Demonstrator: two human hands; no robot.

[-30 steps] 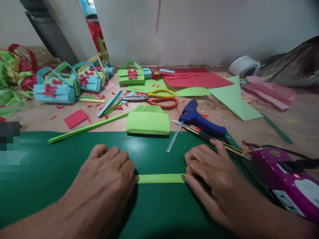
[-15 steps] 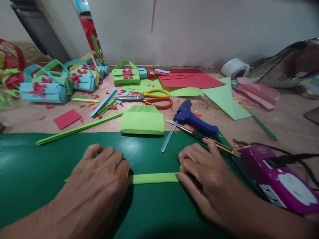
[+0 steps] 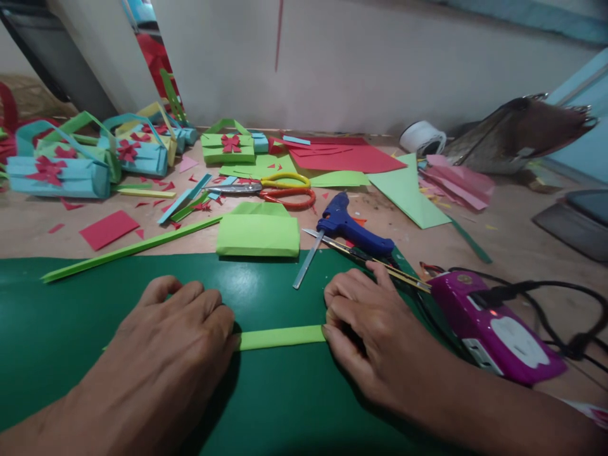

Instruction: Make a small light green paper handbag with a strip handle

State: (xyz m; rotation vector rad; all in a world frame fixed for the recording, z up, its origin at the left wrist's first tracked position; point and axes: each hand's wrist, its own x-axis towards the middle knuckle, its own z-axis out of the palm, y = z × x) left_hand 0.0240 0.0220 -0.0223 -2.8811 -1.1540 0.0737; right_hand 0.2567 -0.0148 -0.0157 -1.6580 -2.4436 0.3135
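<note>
I have open mat (image 3: 266, 399) this side of the held strip (image 3: 281, 337), between my left hand (image 3: 178, 351) and right hand (image 3: 370, 323). Ahead on the left, it runs free to the long strip (image 3: 133, 249); a green pouch (image 3: 258, 237) blocks the middle. Cutter (image 3: 403, 275) and glue gun (image 3: 355, 228) bar the right, the power block (image 3: 494, 329) farther right.

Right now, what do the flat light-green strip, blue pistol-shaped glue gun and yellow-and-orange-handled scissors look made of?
Light-green strip: apparently matte paper; thin, straight-edged, no shine.
Blue glue gun: probably moulded plastic; smooth, uniform colour.
Scissors: blades look metal, silvery grey; handles likely plastic, smooth and brightly coloured.
</note>
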